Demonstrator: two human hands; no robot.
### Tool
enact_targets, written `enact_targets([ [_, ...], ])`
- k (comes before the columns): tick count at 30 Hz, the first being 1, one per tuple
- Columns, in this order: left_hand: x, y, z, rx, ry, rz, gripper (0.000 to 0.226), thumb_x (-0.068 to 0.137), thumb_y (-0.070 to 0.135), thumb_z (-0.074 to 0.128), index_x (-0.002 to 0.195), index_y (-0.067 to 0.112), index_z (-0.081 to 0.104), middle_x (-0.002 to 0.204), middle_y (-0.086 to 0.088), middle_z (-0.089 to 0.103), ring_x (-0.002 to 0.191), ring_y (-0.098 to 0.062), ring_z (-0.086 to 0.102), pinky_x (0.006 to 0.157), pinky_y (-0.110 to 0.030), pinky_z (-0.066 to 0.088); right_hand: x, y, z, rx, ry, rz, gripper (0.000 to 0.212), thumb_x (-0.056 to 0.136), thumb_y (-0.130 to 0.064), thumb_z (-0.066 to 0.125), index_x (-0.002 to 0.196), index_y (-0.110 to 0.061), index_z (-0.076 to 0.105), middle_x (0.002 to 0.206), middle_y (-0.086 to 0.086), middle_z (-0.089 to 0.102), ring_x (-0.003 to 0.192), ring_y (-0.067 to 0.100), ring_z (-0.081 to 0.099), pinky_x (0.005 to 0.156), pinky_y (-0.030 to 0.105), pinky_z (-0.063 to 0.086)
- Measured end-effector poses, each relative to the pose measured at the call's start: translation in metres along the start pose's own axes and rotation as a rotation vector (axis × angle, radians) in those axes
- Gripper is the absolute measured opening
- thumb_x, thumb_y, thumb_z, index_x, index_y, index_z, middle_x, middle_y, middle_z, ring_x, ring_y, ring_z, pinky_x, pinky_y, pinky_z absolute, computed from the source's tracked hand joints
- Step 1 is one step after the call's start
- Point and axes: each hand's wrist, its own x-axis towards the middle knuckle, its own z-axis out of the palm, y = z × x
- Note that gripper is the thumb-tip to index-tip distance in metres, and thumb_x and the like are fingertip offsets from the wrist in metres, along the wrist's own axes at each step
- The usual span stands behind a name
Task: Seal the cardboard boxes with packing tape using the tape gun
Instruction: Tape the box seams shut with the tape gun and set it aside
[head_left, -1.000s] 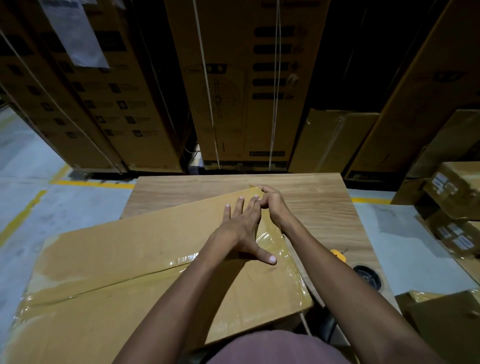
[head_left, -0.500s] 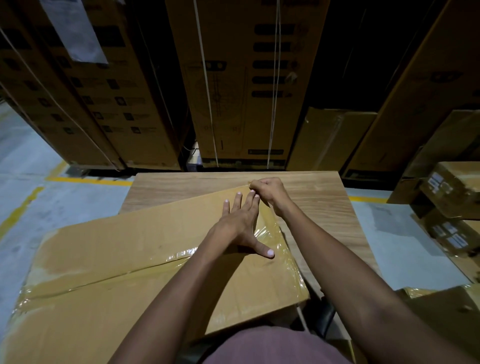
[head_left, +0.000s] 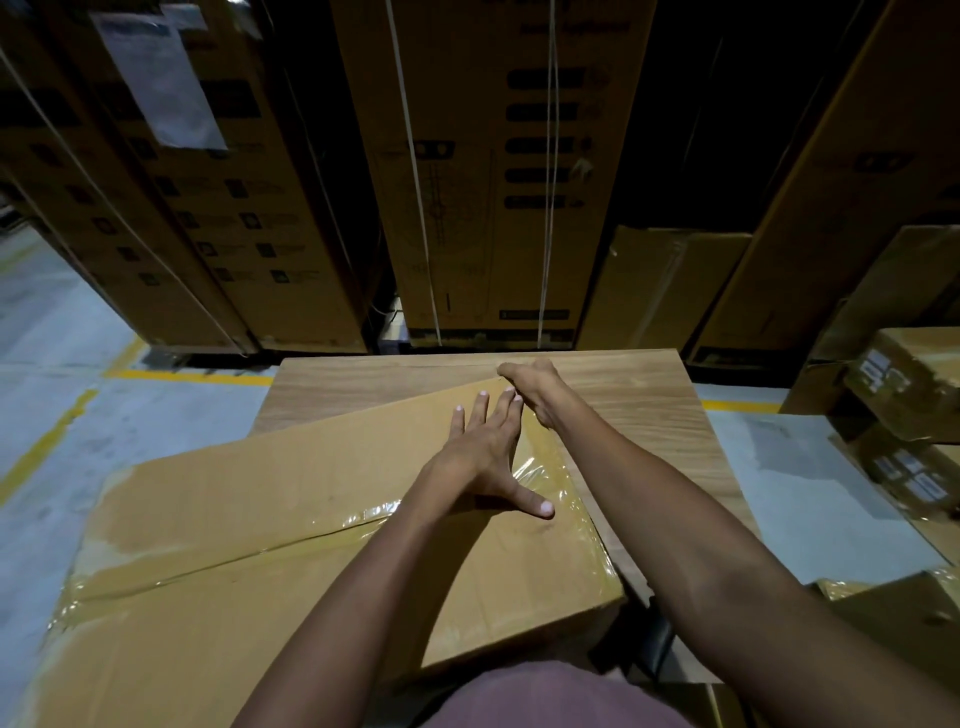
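While flat on taped box (head_left: 218, 519), left hand (head_left: 485, 452), right hand (head_left: 535, 387) at corner

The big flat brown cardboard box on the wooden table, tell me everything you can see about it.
The big flat brown cardboard box lies skewed on the light wooden table, its left part overhanging the table edge. Glossy clear packing tape runs along its centre seam and wraps its right and left ends, wrinkled in places. The left hand presses flat on its top near the far right corner, fingers spread. The right hand sits at that far corner over the taped edge; its grip is unclear.
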Motion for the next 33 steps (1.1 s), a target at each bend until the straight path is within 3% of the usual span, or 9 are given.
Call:
enact_targets([
  [2, -0.001, -0.002, 0.004, -0.015, 0.029, 0.030, 0.155, 0.058, 0.079, 0.079, 0.159, 0.015, -0.020, 0.165, 0.001, -0.030, 0.147, -0.027, -0.036, 0.118, -0.052, -0.023, -0.008, 0.009, -0.004, 0.040, -0.087, -0.058, 0.037, 0.104, -0.038, 0.058, 0.117, -0.005, 0.067, 0.116, 0.012, 0.070, 0.097, 0.021, 0.067, 0.084, 0.031, 0.050],
  [5, -0.001, -0.009, 0.012, -0.050, 0.073, 0.105, 0.152, 0.060, 0.080, 0.077, 0.160, 0.017, -0.018, 0.165, 0.002, -0.029, 0.146, -0.024, -0.038, 0.118, -0.049, -0.025, -0.024, 0.029, -0.011, 0.035, -0.165, -0.101, 0.051, 0.112, -0.038, 0.040, 0.152, -0.007, 0.046, 0.152, 0.013, 0.051, 0.140, 0.024, 0.048, 0.105, 0.028, 0.035],
  [7, -0.001, -0.016, 0.013, -0.094, 0.099, 0.145, 0.150, 0.061, 0.078, 0.078, 0.160, 0.018, -0.016, 0.166, 0.003, -0.027, 0.146, -0.022, -0.037, 0.118, -0.045, -0.025, -0.032, 0.042, -0.014, 0.000, -0.177, -0.107, 0.051, 0.113, -0.038, 0.034, 0.156, -0.010, 0.041, 0.158, 0.012, 0.045, 0.144, 0.024, 0.042, 0.104, 0.029, 0.032],
  [12, 0.000, -0.024, 0.019, -0.131, 0.123, 0.202, 0.142, 0.066, 0.074, 0.078, 0.162, 0.017, -0.010, 0.167, 0.001, -0.024, 0.149, -0.019, -0.033, 0.121, -0.041, -0.020, -0.031, 0.037, -0.016, -0.137, -0.150, -0.091, 0.047, 0.113, -0.034, 0.030, 0.150, -0.010, 0.048, 0.144, 0.012, 0.053, 0.129, 0.027, 0.051, 0.097, 0.033, 0.038],
  [17, -0.001, -0.025, 0.019, -0.100, 0.152, 0.172, 0.125, 0.078, 0.076, 0.065, 0.162, 0.014, -0.003, 0.168, -0.003, -0.019, 0.153, -0.018, -0.024, 0.121, -0.034, -0.015, -0.019, 0.010, -0.008, -0.262, -0.092, -0.075, 0.038, 0.112, -0.039, 0.029, 0.112, -0.013, 0.057, 0.079, 0.006, 0.052, 0.067, 0.015, 0.045, 0.056, 0.030, 0.034],
  [19, -0.003, -0.020, 0.026, -0.049, 0.241, 0.133, 0.110, 0.088, 0.076, 0.053, 0.163, 0.015, 0.002, 0.169, -0.003, -0.013, 0.154, -0.017, -0.018, 0.120, -0.032, -0.015, -0.021, 0.013, -0.008, -0.273, -0.086, -0.111, 0.039, 0.112, -0.038, 0.029, 0.107, -0.012, 0.057, 0.078, 0.005, 0.052, 0.067, 0.015, 0.046, 0.058, 0.031, 0.036],
  [23, -0.009, -0.004, 0.051, 0.044, 0.449, 0.012, 0.068, 0.108, 0.048, 0.022, 0.163, 0.015, -0.001, 0.170, -0.002, -0.011, 0.154, -0.016, -0.019, 0.124, -0.039, -0.014, -0.037, 0.037, -0.014, -0.295, -0.097, -0.211, 0.051, 0.112, -0.039, 0.030, 0.128, -0.004, 0.065, 0.122, 0.018, 0.067, 0.112, 0.030, 0.063, 0.099, 0.041, 0.047],
  [27, -0.004, -0.004, 0.052, 0.066, 0.472, -0.049, 0.061, 0.110, 0.038, 0.016, 0.162, 0.015, -0.004, 0.169, -0.001, -0.013, 0.155, -0.019, -0.018, 0.126, -0.041, -0.011, -0.077, 0.073, -0.031, -0.387, -0.120, -0.329, 0.036, 0.113, -0.022, 0.032, 0.119, -0.009, 0.065, 0.097, 0.004, 0.064, 0.089, 0.019, 0.058, 0.075, 0.026, 0.041],
  [33, -0.002, -0.002, 0.055, 0.110, 0.448, -0.052, 0.062, 0.109, 0.038, 0.015, 0.162, 0.012, -0.004, 0.170, -0.004, -0.011, 0.156, -0.021, -0.015, 0.126, -0.044, -0.007, -0.078, 0.085, -0.033, -0.556, -0.029, -0.264, 0.045, 0.110, -0.038, 0.032, 0.091, -0.011, 0.063, 0.091, 0.015, 0.068, 0.092, 0.036, 0.065, 0.080, 0.041, 0.048],
])
